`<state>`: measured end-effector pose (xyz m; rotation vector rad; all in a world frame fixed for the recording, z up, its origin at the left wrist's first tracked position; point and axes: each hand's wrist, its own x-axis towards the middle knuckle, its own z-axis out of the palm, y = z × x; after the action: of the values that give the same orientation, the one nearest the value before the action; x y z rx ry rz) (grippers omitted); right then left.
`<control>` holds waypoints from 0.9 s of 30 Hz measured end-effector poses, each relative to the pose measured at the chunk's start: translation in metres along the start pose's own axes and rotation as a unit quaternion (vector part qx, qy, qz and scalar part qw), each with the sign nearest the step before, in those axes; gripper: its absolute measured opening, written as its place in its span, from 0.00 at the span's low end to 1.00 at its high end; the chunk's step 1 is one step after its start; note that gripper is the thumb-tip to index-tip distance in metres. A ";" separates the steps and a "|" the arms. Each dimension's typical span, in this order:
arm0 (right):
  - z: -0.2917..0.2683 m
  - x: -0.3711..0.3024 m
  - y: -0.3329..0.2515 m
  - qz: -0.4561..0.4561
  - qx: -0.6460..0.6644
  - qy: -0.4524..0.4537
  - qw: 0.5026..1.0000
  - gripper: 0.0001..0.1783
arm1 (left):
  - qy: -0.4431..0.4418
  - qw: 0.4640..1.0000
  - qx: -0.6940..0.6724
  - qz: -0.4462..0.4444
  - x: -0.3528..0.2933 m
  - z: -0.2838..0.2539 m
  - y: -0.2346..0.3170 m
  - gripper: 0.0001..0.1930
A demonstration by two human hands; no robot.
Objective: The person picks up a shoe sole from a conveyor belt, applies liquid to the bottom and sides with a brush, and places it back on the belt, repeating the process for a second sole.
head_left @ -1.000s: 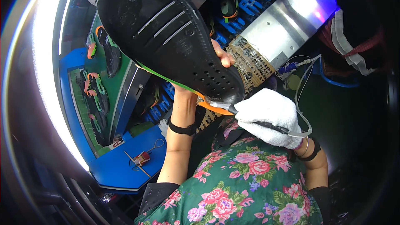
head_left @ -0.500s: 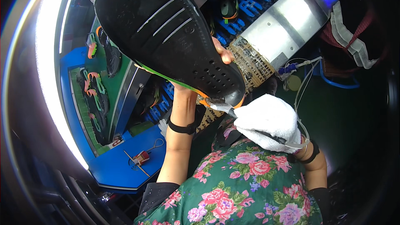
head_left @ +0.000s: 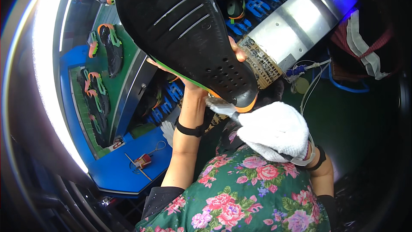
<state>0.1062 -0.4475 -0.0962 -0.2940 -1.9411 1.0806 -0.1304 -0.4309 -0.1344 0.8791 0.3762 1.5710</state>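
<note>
A large black shoe sole [head_left: 180, 25], with green and orange along its edge, is tilted underside up before me. Three pale strokes and a patch of small holes mark it. My left hand [head_left: 237, 51] grips it from behind; fingertips curl over the right edge and the thumb shows at the left edge. In a white knit glove, my right hand [head_left: 274, 131] is closed round the dark handle of a flat brush [head_left: 222, 107]. The pale bristles lie against the orange edge at the heel. The glove hides most of the handle.
Several shoes with orange and green straps [head_left: 110, 51] lie on a green conveyor [head_left: 124, 21] at left. A wooden-handled tool [head_left: 143, 161] rests on the blue shelf [head_left: 116, 174]. A metal panel [head_left: 292, 21] and blue racks [head_left: 257, 6] are beyond. A thin tube runs near my right wrist.
The sole has shifted a little to the right and down in my left hand. The brush has slid slightly left along the heel edge.
</note>
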 end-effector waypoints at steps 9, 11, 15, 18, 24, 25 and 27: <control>0.009 -0.008 0.006 -0.016 -0.024 -0.014 0.999 0.17 | -0.033 0.999 -0.035 0.001 -0.003 -0.016 -0.009 0.42; 0.004 -0.009 0.005 0.001 -0.053 -0.012 0.999 0.16 | -0.030 0.999 -0.025 -0.001 -0.002 -0.011 -0.004 0.42; 0.008 -0.013 0.006 -0.010 -0.036 -0.002 0.999 0.16 | -0.030 0.999 -0.039 -0.014 0.004 -0.005 -0.005 0.43; 0.009 -0.006 0.001 0.010 -0.026 0.021 0.999 0.14 | -0.034 0.999 -0.018 -0.002 0.001 -0.011 -0.006 0.42; 0.004 -0.015 0.007 0.049 -0.059 0.041 0.996 0.15 | -0.011 0.999 -0.044 -0.010 0.001 -0.009 -0.007 0.41; 0.009 -0.015 0.009 0.057 -0.070 0.035 0.995 0.15 | -0.009 0.999 -0.052 -0.009 -0.001 -0.015 -0.007 0.41; 0.011 -0.016 0.011 0.059 -0.070 0.024 0.996 0.15 | -0.014 0.999 -0.051 0.007 -0.001 -0.015 -0.006 0.40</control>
<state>0.1050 -0.4560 -0.1166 -0.5124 -1.9796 1.0056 -0.1369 -0.4265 -0.1488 0.8256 0.2674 1.5752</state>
